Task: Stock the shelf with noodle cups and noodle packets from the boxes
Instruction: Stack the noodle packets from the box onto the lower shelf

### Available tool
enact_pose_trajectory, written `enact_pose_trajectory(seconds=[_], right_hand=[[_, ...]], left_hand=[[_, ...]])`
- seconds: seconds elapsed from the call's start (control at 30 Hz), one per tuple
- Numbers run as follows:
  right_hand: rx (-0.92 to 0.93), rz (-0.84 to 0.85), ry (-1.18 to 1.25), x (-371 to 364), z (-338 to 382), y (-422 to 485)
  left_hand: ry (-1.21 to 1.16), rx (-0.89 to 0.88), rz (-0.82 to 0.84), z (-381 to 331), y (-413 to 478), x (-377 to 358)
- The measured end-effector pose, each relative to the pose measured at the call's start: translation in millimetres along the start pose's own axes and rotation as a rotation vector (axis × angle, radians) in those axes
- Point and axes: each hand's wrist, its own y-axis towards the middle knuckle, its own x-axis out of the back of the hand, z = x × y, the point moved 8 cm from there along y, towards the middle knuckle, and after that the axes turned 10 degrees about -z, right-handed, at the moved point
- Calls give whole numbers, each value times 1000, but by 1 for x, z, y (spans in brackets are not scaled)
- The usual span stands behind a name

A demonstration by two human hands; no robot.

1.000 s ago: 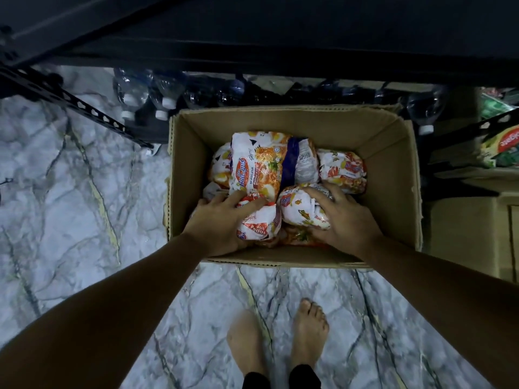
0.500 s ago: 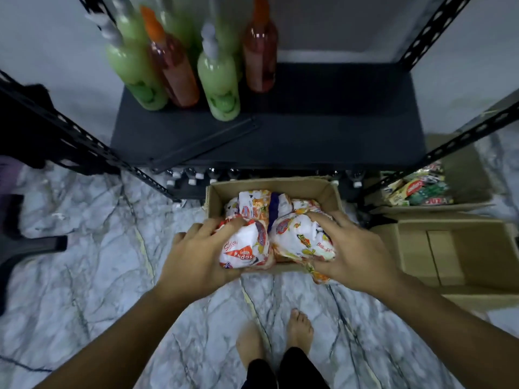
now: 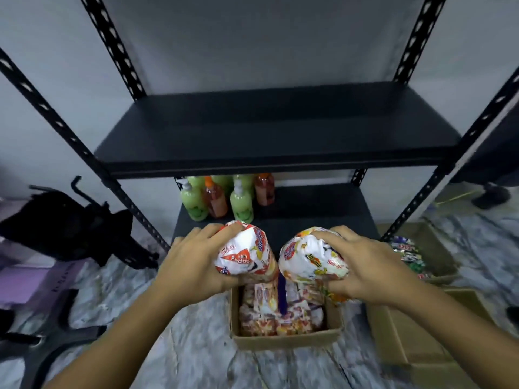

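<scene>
My left hand (image 3: 193,263) grips a bundle of white, red and orange noodle packets (image 3: 244,252), held up above the cardboard box (image 3: 286,336). My right hand (image 3: 362,265) grips a second bundle of noodle packets (image 3: 309,258) beside the first; the two bundles nearly touch. More noodle packets (image 3: 280,310) lie in the open box on the floor below. In front stands a black metal shelf rack with a bare dark shelf board (image 3: 275,130) higher than my hands.
Green and orange pump bottles (image 3: 222,199) stand on the lower shelf. A box with green packets (image 3: 407,254) and an open cardboard box (image 3: 415,338) sit at the right. A black bag (image 3: 61,223) lies at the left on the marble floor.
Both hands have lifted their noodle packet bundles out of the box and up toward the shelf. My view has risen from the box to the rack.
</scene>
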Motion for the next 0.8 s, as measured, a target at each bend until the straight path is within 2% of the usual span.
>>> enact_pose_trajectory(seconds=[0.37, 0.8], right_hand=[[92, -148, -108, 160, 6, 53], [167, -183, -193, 241, 0, 129]], left_hand=[[57, -100, -148, -45, 96, 128], [12, -45, -174, -38, 180, 177]])
